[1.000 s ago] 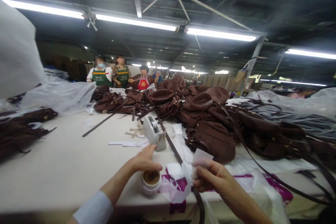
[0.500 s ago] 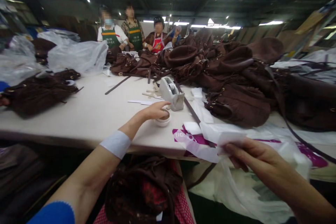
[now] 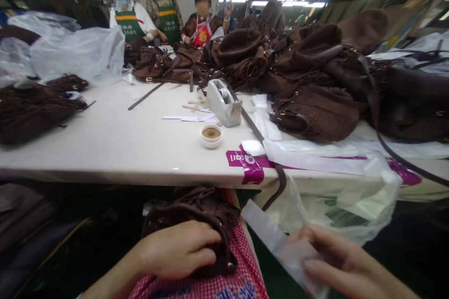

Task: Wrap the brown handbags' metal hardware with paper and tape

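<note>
Hands apart: left hand (image 3: 182, 250) on brown bag (image 3: 196, 206) over checked apron (image 3: 246, 254), grip unclear; right hand (image 3: 329, 261) pinches white strip (image 3: 262, 224) beside it. Strip could crease if it snags the bag; bag may slide if unsupported.

A dark brown bag (image 3: 196, 205) sat below the table's edge (image 3: 105, 175), resting on red-and-white checked cloth (image 3: 247, 261); its body was soft and creased, with a thick, curved rim and a small metallic spot near its lower right. The left hand (image 3: 182, 248) lay across it, covering much of the front. A pale, thin, translucent strip (image 3: 264, 226) slanted from upper left to lower right beside it, pinched in the right hand (image 3: 326, 254), its upper end free.
</note>
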Action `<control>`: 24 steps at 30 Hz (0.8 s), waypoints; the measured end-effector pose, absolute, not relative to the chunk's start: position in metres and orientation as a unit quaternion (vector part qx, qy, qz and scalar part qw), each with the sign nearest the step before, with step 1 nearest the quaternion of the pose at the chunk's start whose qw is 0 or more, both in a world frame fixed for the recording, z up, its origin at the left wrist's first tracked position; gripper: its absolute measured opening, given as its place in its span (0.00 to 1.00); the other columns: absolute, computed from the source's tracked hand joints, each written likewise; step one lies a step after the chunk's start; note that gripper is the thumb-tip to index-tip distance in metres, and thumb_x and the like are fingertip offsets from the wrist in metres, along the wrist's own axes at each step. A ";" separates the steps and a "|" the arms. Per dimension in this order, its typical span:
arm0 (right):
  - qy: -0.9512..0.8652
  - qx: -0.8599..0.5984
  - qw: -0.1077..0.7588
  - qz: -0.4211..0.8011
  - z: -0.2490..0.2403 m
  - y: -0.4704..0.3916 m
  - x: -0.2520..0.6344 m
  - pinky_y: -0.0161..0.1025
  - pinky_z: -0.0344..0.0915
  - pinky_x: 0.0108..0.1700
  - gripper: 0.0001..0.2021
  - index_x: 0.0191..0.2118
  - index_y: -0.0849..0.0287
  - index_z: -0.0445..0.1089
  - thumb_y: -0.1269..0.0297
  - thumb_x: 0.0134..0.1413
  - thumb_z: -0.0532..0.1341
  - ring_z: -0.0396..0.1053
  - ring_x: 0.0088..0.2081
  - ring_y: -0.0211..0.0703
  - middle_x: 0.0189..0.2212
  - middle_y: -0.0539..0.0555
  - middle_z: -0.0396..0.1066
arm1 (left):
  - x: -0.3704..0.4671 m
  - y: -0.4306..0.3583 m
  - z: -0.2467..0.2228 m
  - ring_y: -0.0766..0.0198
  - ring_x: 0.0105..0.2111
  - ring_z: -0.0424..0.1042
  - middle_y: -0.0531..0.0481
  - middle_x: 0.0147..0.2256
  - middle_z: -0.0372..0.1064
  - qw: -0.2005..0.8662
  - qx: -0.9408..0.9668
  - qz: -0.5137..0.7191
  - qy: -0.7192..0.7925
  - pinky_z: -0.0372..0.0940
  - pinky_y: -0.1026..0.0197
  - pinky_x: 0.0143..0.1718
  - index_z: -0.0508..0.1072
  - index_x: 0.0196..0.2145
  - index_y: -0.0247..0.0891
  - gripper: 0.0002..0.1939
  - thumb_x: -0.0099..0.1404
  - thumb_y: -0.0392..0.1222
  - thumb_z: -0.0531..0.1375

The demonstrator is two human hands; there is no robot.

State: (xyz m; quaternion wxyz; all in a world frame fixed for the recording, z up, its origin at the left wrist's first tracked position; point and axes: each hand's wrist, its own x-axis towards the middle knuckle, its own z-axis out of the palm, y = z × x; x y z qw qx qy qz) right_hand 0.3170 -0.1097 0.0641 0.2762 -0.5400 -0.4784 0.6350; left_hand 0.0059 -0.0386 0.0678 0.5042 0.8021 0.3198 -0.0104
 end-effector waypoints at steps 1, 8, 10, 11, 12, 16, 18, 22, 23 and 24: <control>-0.489 -0.516 0.253 0.656 0.052 -0.107 0.312 0.37 0.66 0.32 0.15 0.31 0.55 0.74 0.48 0.49 0.67 0.70 0.30 0.45 0.30 0.53 0.73 | 0.009 -0.036 0.055 0.54 0.47 0.72 0.49 0.47 0.76 0.492 0.802 0.011 0.339 0.62 0.58 0.52 0.77 0.46 0.44 0.15 0.64 0.37 0.55; -0.575 -0.473 0.241 0.622 -0.010 -0.096 0.265 0.44 0.60 0.52 0.12 0.26 0.58 0.66 0.56 0.48 0.66 0.60 0.59 0.60 0.63 0.58 0.59 | 0.015 0.021 0.008 0.57 0.40 0.70 0.48 0.39 0.76 0.551 0.710 0.143 0.415 0.64 0.59 0.44 0.76 0.37 0.37 0.20 0.69 0.52 0.49; -0.590 -0.462 0.247 0.615 -0.017 -0.091 0.249 0.43 0.59 0.51 0.10 0.26 0.58 0.66 0.60 0.46 0.66 0.58 0.60 0.59 0.65 0.58 0.55 | 0.018 0.031 0.005 0.59 0.36 0.69 0.50 0.35 0.75 0.558 0.711 0.131 0.407 0.65 0.61 0.39 0.76 0.34 0.36 0.24 0.69 0.55 0.48; -0.601 -0.456 0.249 0.607 -0.020 -0.088 0.241 0.42 0.59 0.49 0.09 0.25 0.58 0.66 0.61 0.44 0.66 0.61 0.57 0.57 0.61 0.58 0.60 | 0.019 0.033 0.004 0.60 0.35 0.68 0.50 0.34 0.75 0.560 0.712 0.127 0.403 0.64 0.62 0.39 0.76 0.34 0.36 0.25 0.69 0.56 0.48; -0.614 -0.448 0.252 0.599 -0.023 -0.085 0.234 0.41 0.59 0.47 0.09 0.25 0.58 0.66 0.62 0.43 0.66 0.64 0.51 0.54 0.53 0.58 0.66 | 0.020 0.035 0.004 0.61 0.35 0.68 0.51 0.34 0.74 0.562 0.714 0.124 0.400 0.64 0.62 0.40 0.76 0.33 0.36 0.26 0.69 0.58 0.48; -0.602 -0.400 0.283 0.631 -0.033 -0.077 0.231 0.36 0.54 0.34 0.16 0.23 0.58 0.62 0.55 0.42 0.68 0.59 0.32 0.41 0.27 0.48 0.62 | 0.013 0.033 0.014 0.59 0.37 0.69 0.50 0.36 0.75 0.578 0.709 0.113 0.388 0.64 0.60 0.44 0.78 0.34 0.34 0.30 0.67 0.65 0.50; -0.555 -0.375 0.300 0.679 -0.034 -0.077 0.244 0.34 0.53 0.32 0.20 0.24 0.59 0.61 0.51 0.43 0.69 0.57 0.30 0.38 0.27 0.47 0.60 | -0.002 0.028 0.026 0.57 0.41 0.71 0.49 0.41 0.76 0.597 0.699 0.109 0.377 0.65 0.58 0.47 0.78 0.40 0.35 0.31 0.64 0.67 0.53; -0.516 -0.367 0.338 0.696 -0.047 -0.080 0.283 0.34 0.57 0.33 0.19 0.25 0.59 0.64 0.50 0.46 0.70 0.61 0.31 0.39 0.28 0.49 0.64 | -0.054 0.009 0.052 0.52 0.47 0.73 0.39 0.49 0.75 0.665 0.628 0.148 0.376 0.66 0.53 0.50 0.72 0.53 0.34 0.33 0.64 0.66 0.55; -0.518 -0.373 0.348 0.686 -0.054 -0.081 0.293 0.35 0.60 0.34 0.17 0.26 0.59 0.67 0.51 0.46 0.70 0.64 0.31 0.41 0.28 0.50 0.66 | -0.069 0.004 0.055 0.51 0.47 0.74 0.37 0.48 0.76 0.663 0.613 0.169 0.394 0.67 0.52 0.49 0.71 0.53 0.33 0.32 0.65 0.64 0.55; -0.521 -0.379 0.350 0.680 -0.064 -0.082 0.303 0.37 0.62 0.36 0.15 0.27 0.58 0.70 0.52 0.47 0.70 0.66 0.33 0.43 0.29 0.51 0.69 | -0.084 -0.002 0.055 0.51 0.46 0.75 0.37 0.46 0.76 0.646 0.607 0.191 0.422 0.68 0.52 0.48 0.72 0.52 0.33 0.30 0.66 0.63 0.54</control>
